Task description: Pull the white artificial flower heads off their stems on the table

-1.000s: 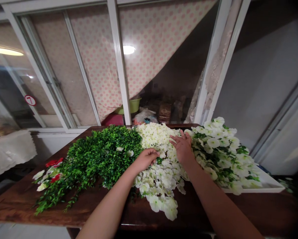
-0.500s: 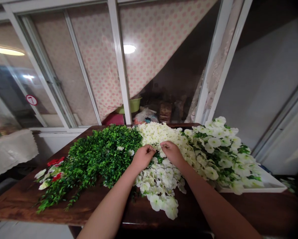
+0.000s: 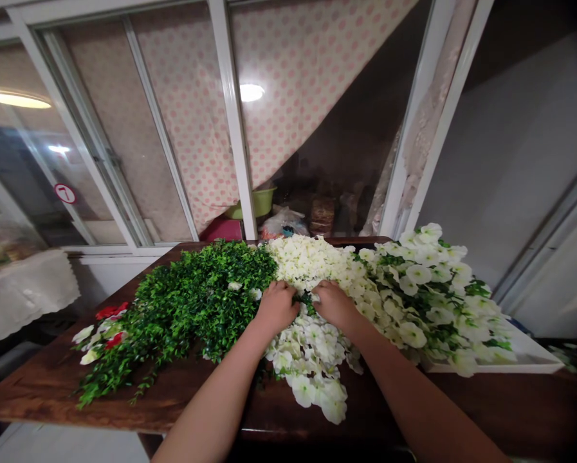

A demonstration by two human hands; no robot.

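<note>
My left hand (image 3: 277,307) rests with curled fingers where the dark green leafy sprays (image 3: 206,296) meet the white flowers. Facing it across a small gap, my right hand (image 3: 333,304) is also closed, its fingertips down among the blossoms. What the fingers of either hand hold is hidden. Green leaves show between the two hands. Below them a bunch of white artificial flowers (image 3: 312,357) spreads toward the table's near edge, and cream-white blossoms (image 3: 312,257) lie packed behind them.
The dark wooden table (image 3: 124,415) carries all the greenery. At right, larger white flowers (image 3: 433,296) spill over a white tray (image 3: 534,360). Red and white flowers (image 3: 109,331) lie at the left. A white-framed window (image 3: 237,128) stands behind; a cloth-covered table (image 3: 25,292) is far left.
Both hands have dipped slightly, and the left has turned so its knuckles face up with the fingers curled down. The view has shifted a little. The flowers look the same.
</note>
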